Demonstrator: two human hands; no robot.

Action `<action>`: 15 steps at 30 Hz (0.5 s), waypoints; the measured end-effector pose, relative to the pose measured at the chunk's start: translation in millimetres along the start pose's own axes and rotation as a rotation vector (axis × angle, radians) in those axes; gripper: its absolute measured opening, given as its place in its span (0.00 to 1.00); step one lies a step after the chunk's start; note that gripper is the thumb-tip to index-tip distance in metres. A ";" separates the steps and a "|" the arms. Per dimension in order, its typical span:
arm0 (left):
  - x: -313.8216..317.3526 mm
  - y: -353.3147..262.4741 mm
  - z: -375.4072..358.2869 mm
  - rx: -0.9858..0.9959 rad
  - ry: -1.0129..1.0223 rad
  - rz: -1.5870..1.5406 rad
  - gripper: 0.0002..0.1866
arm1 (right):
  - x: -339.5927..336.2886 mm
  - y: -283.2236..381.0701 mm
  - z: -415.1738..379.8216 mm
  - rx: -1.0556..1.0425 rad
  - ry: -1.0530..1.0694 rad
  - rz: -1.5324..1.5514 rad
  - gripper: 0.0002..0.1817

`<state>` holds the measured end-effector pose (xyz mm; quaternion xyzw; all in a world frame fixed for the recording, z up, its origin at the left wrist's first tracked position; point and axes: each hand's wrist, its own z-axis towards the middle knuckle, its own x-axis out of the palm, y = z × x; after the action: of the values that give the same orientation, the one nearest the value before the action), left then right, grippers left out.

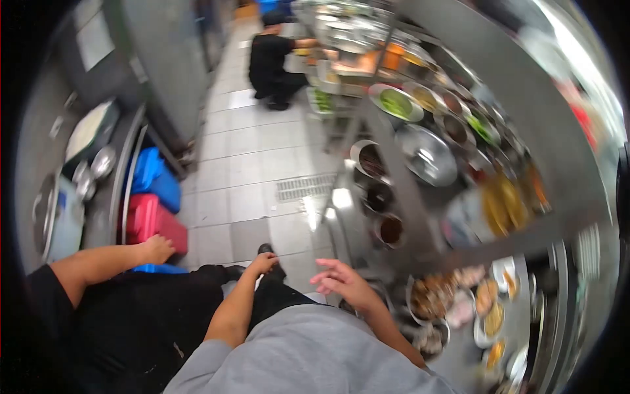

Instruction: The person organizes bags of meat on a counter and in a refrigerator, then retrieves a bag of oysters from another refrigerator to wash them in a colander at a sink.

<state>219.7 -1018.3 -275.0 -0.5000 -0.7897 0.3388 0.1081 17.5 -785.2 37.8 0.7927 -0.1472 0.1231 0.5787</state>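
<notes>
My right hand (pixel 342 281) is held out in front of my grey shirt, fingers apart and nothing in them. It is nearest to the steel counter with bowls on my right, without touching it. My left hand (pixel 264 263) hangs low over the floor, near my dark shoe. Its fingers look loosely bent but are blurred, and no object shows in it. To the right, a bowl of brown pieces (pixel 430 299) and a plate of yellow food (pixel 493 319) stand on a lower steel surface (pixel 515 289).
A person in black stands close on my left, a hand (pixel 157 249) by a red bin (pixel 152 223). A blue bin (pixel 156 178) is beyond it. Another person (pixel 272 65) crouches up the tiled aisle (pixel 239 161). A floor drain (pixel 305 188) lies ahead. A steel frame (pixel 400 177) borders the right side.
</notes>
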 end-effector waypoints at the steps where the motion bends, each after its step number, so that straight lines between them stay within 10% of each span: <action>1: -23.1 6.7 11.7 0.003 -0.087 -0.088 0.16 | -4.2 6.4 24.8 0.012 -0.043 -0.010 0.26; 15: -331.2 -26.1 120.6 -0.177 -0.267 -0.419 0.18 | -117.2 7.3 400.6 0.317 -0.365 0.003 0.31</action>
<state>297.4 -1362.6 -292.7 -0.2840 -0.9098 0.3015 0.0264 -83.8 -1158.6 -118.7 0.8824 -0.2294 0.0002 0.4107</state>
